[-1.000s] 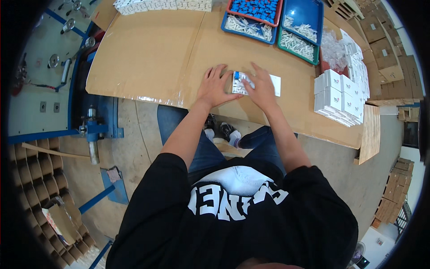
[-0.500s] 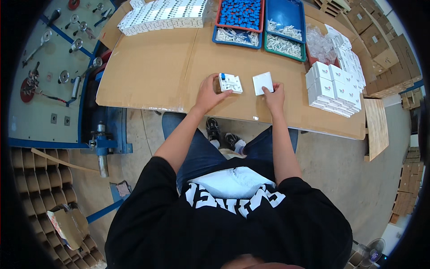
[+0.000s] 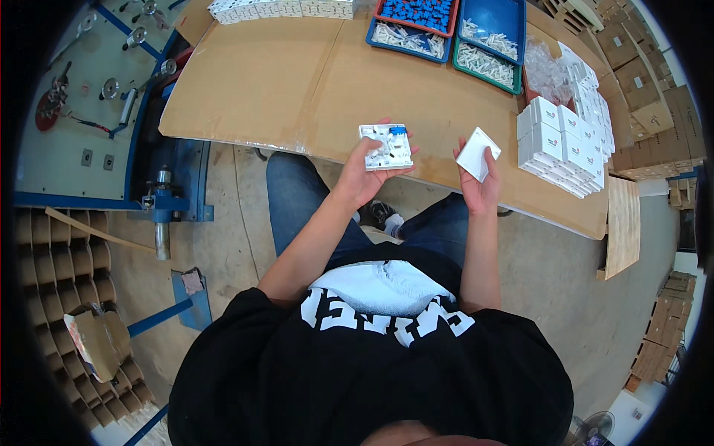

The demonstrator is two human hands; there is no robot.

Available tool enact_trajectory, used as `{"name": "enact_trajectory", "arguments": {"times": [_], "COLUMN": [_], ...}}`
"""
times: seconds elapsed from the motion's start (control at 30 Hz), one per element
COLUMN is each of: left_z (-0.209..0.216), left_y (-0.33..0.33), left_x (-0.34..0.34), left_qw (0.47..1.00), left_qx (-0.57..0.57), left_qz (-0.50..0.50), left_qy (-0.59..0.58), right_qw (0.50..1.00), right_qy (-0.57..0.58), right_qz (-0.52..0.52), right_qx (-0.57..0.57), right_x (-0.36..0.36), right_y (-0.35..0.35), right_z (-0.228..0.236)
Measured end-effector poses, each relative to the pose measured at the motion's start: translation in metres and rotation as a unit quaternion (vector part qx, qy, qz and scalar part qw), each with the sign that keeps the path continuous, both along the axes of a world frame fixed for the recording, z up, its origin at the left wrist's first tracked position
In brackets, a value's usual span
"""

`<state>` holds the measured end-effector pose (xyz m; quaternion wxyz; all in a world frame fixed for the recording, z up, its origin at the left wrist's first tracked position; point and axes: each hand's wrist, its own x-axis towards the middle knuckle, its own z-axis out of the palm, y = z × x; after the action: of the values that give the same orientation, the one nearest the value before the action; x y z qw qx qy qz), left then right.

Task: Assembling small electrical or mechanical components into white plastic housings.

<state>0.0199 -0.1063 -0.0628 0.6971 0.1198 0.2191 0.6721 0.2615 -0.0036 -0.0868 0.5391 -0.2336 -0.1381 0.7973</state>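
Note:
My left hand (image 3: pixel 358 178) grips a white square plastic housing (image 3: pixel 385 154) from below, fingers showing past its far edge and thumb on its near left part. The housing's open side faces up, showing small inner fittings and a blue insert (image 3: pixel 399 130) at its far right corner. To the right, my right hand (image 3: pixel 482 195) holds a flat white square cover plate (image 3: pixel 476 152) by its edges, tilted, with the thumb on its right side. Both pieces are above the table's near edge, apart from each other.
A cardboard-covered table (image 3: pixel 260 82) spreads ahead. At the back stand a red tray (image 3: pixel 413 28) of blue parts and blue and green trays (image 3: pixel 483 83) of white parts. White boxes (image 3: pixel 561 145) are stacked at right, beside clear plastic bags (image 3: pixel 549 70). A machine panel (image 3: pixel 97 171) stands left.
Both hands have come up off the table toward me. The housing has turned, so the blue insert sits at its far right. The cover plate has tilted up. The view has shifted.

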Motion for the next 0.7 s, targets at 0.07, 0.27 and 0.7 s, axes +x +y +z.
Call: {"name": "enact_trajectory", "arguments": {"times": [0.07, 0.27, 0.7], "left_z": [0.005, 0.011, 0.012], "left_y": [-0.002, -0.007, -0.015], "left_x": [0.004, 0.013, 0.012], "left_qw": [0.999, 0.998, 0.991], "left_qx": [0.002, 0.009, -0.051], "left_qz": [-0.011, -0.036, -0.089], "left_qy": [0.039, 0.051, -0.083], "right_qw": [0.998, 0.984, 0.984], "right_qy": [0.027, 0.063, 0.066], "right_qz": [0.054, 0.151, 0.154], "right_qx": [0.021, 0.067, 0.068], "right_x": [0.001, 0.003, -0.019], "right_y": [-0.006, -0.009, -0.026], "right_z": [0.013, 0.036, 0.066]}}
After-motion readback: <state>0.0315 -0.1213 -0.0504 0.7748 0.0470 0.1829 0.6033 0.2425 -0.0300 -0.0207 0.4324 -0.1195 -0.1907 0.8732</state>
